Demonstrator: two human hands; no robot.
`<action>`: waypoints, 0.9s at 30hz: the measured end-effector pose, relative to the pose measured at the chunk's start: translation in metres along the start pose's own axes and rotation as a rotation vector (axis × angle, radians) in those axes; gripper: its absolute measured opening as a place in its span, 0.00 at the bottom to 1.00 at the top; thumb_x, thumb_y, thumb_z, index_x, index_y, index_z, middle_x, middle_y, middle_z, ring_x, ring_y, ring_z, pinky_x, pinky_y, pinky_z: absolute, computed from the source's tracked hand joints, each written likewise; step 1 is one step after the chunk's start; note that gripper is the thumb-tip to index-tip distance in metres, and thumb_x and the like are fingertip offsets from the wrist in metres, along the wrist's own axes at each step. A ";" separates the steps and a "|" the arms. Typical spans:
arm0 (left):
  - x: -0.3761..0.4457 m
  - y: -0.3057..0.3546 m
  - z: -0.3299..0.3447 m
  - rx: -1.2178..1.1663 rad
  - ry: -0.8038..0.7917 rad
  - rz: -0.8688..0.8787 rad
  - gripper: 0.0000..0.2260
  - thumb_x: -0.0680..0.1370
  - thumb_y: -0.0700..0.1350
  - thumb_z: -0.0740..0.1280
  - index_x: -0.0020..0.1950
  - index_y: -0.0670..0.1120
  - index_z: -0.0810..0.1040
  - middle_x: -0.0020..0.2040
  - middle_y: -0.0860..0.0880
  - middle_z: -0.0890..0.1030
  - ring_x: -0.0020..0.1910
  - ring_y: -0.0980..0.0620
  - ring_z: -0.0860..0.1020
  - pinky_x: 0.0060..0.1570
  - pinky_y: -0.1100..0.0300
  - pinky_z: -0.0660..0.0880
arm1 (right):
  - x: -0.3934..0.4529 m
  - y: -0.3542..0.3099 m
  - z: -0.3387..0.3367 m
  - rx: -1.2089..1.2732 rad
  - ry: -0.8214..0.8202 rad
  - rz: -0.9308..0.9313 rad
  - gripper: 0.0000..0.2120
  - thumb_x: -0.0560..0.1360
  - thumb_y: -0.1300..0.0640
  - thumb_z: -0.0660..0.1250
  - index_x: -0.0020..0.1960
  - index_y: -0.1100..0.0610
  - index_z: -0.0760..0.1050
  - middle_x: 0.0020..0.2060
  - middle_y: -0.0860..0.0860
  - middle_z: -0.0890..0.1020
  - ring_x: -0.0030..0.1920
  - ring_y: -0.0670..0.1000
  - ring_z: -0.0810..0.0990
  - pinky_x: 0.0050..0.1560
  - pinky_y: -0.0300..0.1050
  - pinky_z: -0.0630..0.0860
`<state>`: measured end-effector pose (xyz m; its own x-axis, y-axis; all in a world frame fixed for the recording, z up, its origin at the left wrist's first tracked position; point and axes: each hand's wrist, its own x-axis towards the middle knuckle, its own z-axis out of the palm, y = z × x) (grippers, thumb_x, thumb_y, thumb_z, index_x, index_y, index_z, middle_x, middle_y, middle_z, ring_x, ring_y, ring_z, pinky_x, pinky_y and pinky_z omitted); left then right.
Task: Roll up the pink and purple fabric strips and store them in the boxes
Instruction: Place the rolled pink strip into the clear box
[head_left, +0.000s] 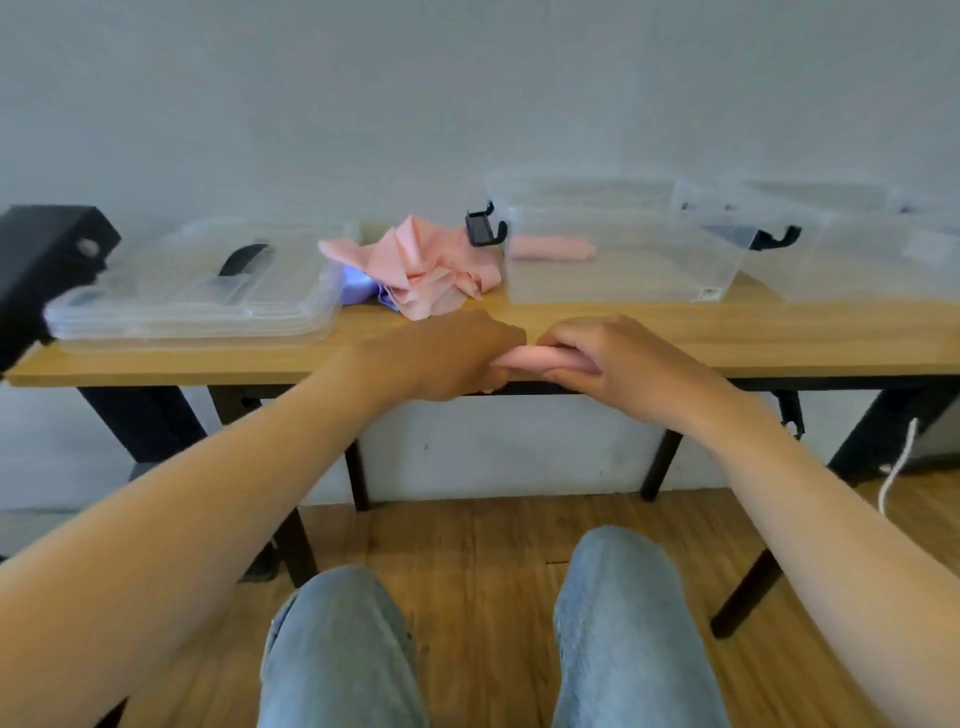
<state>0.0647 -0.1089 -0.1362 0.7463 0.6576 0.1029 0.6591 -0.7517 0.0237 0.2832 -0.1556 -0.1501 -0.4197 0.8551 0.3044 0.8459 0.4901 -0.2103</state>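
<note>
Pink roll (530, 357) at near counter (779, 343) edge, left hand (441, 358) and right hand (618, 353) both curled round it, rolling looks nearly done. Next: carry it to the clear box (623, 260) at far right, beside the stored roll (550, 247); loose pile (415, 265) remains

A single wide-angle camera sat on the person's head, looking forward and down across the near edge of a wooden table (675, 332) toward a plain wall (467, 93) on the far side. It was close enough that both forearms entered from the near corners and the knees (337, 649) filled the bottom, with straight lines bowing toward the edges
</note>
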 end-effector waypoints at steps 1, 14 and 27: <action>0.006 -0.002 -0.004 0.019 0.032 0.013 0.06 0.85 0.49 0.60 0.52 0.48 0.74 0.45 0.50 0.77 0.45 0.48 0.75 0.42 0.59 0.64 | 0.004 0.004 -0.004 -0.031 0.023 -0.015 0.06 0.81 0.50 0.67 0.55 0.52 0.78 0.46 0.45 0.81 0.45 0.47 0.77 0.47 0.50 0.76; 0.111 -0.044 -0.091 0.247 0.386 0.048 0.08 0.85 0.49 0.59 0.52 0.46 0.65 0.36 0.50 0.72 0.34 0.44 0.73 0.31 0.52 0.62 | 0.094 0.047 -0.111 -0.348 0.244 -0.074 0.06 0.83 0.55 0.64 0.55 0.57 0.75 0.42 0.49 0.79 0.41 0.56 0.76 0.40 0.52 0.70; 0.249 -0.084 -0.076 0.253 0.027 -0.081 0.06 0.83 0.47 0.59 0.54 0.45 0.67 0.39 0.49 0.73 0.35 0.49 0.73 0.38 0.54 0.70 | 0.205 0.143 -0.117 -0.692 -0.164 0.009 0.06 0.72 0.55 0.71 0.44 0.57 0.79 0.41 0.52 0.79 0.40 0.57 0.79 0.34 0.46 0.67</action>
<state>0.1884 0.1144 -0.0369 0.6898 0.7108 0.1375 0.7212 -0.6581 -0.2162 0.3564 0.0699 -0.0090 -0.4095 0.8998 0.1504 0.8417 0.3091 0.4427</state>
